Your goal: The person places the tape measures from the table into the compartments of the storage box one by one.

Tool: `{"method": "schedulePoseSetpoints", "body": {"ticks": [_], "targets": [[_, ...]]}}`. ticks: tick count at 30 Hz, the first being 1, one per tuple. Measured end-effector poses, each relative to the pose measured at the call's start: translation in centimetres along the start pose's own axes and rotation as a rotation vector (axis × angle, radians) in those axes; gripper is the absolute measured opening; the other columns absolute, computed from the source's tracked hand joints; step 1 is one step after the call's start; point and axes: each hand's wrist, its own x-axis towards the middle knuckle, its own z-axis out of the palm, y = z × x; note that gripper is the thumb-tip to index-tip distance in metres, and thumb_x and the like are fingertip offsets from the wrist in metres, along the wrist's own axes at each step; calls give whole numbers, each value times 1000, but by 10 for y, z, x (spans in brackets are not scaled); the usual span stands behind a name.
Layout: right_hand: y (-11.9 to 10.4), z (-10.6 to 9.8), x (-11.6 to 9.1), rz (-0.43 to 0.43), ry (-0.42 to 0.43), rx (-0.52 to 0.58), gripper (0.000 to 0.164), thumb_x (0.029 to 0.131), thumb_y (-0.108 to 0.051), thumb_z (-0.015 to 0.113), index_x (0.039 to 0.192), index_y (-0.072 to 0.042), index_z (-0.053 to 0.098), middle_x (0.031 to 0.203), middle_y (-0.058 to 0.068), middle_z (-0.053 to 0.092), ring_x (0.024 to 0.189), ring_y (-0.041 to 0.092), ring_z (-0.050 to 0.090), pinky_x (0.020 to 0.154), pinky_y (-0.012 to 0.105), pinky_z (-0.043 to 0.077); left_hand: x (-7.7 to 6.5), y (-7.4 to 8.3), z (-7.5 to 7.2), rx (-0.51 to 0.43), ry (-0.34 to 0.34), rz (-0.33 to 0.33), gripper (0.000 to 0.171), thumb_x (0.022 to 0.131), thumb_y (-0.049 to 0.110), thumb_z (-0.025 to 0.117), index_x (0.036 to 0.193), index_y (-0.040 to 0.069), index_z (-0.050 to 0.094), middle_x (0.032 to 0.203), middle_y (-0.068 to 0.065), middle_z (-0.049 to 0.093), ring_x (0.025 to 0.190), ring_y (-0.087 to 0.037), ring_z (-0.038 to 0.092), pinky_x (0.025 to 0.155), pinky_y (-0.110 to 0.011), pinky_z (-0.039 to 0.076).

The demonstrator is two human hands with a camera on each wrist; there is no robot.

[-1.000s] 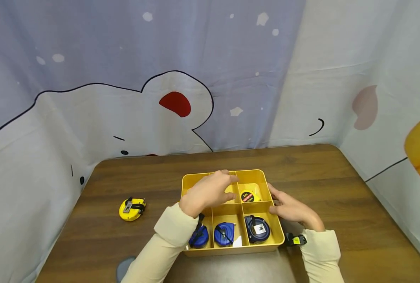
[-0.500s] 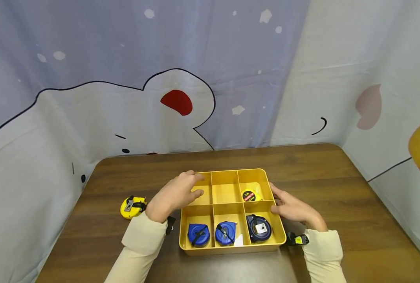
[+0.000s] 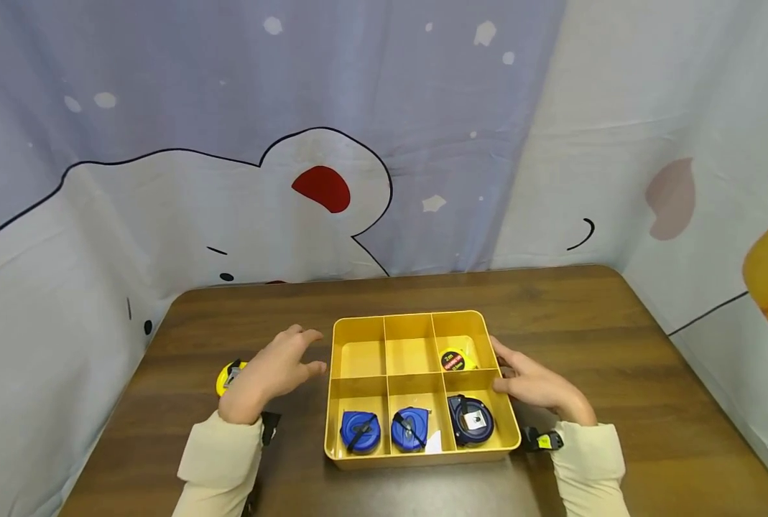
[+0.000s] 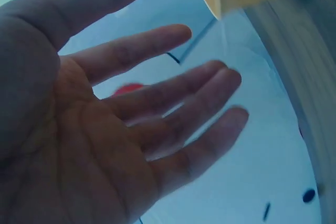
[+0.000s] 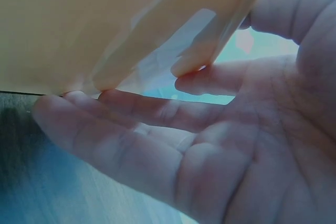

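Note:
My left hand [image 3: 274, 373] is over the table left of the box, fingers spread and holding nothing; its palm and straight fingers show in the left wrist view. Beneath it, partly covered, lies a yellow tape measure [image 3: 223, 380] with a black strap. Against the outer right wall of the yellow divided box [image 3: 422, 460] rests my right hand [image 3: 539, 380], its extended fingertips [image 5: 113, 95] touching the plastic. Two blue tape measures [image 3: 361, 432] and a navy one [image 3: 473, 421] occupy the front compartments. A yellow tape measure [image 3: 454, 360] sits in the back right one.
The brown wooden table [image 3: 280, 305] runs back to a patterned curtain [image 3: 455, 143], which also hangs along its sides. Thin dividers split the box into several compartments. Dark straps show at both wrists, just below the cream sleeves [image 3: 222, 459].
My left hand has moved left from above the box to beside the loose yellow tape measure, uncovering the left compartments. The right hand stays at the box's right wall.

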Motion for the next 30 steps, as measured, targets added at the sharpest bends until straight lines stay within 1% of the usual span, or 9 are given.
{"method": "schedulePoseSetpoints", "body": {"ticks": [5,8,11,13,16,21,24,27,30], "targets": [[1,-2,1,10,-5,26,80,80,4,54,147,-3,11,137,29,37,121,42,40,90,43,45,-9,-24,-3,24,-17,-121,58,82,25,67,131,0,47,129,-28,41,116,-47,41,87,-62,36],[2,-2,2,-2,-13,45,80,80,4,54,147,-4,11,136,29,37,120,41,41,89,39,45,-13,-39,-2,40,-33,-209,65,80,28,69,133,-1,43,129,-32,37,114,-52,37,84,-65,35],[4,-1,2,-10,-23,29,80,80,3,54,147,-2,10,136,28,37,121,41,41,90,39,44,-18,-51,0,26,-67,-296,75,78,32,71,136,0,37,130,-36,30,114,-57,29,81,-69,32],[4,-1,2,4,-19,28,80,80,2,55,147,-3,10,137,27,38,121,40,41,91,39,43,-20,-59,1,3,-80,-334,80,76,33,72,138,1,33,130,-38,25,113,-58,25,80,-69,32],[4,-1,3,0,-15,22,80,80,3,54,147,-3,10,137,27,38,121,40,41,90,37,44,-21,-68,4,-30,-95,-369,85,77,31,72,141,2,26,130,-40,18,109,-58,21,79,-67,34],[3,-1,1,12,-26,62,80,81,4,53,147,-4,8,137,29,36,119,39,42,87,35,46,-20,-79,10,-24,-166,-442,90,75,30,74,143,3,22,128,-42,17,103,-57,26,79,-65,36],[2,-1,-1,39,-24,73,81,81,4,53,147,-4,8,138,29,34,118,39,43,87,38,47,-17,-84,13,-23,-192,-469,91,73,31,75,143,3,24,126,-42,19,103,-60,30,80,-67,36],[2,-1,-1,38,-10,49,81,80,2,54,147,-4,9,138,29,35,120,39,42,89,41,46,-14,-89,15,-25,-186,-473,85,74,27,74,140,2,28,122,-41,22,101,-59,34,79,-67,37],[3,0,-1,32,-13,55,81,80,1,54,147,-5,9,138,28,35,119,40,42,88,41,46,-12,-95,16,-21,-170,-476,76,75,21,73,136,1,34,115,-39,27,93,-54,37,76,-62,40]]}}
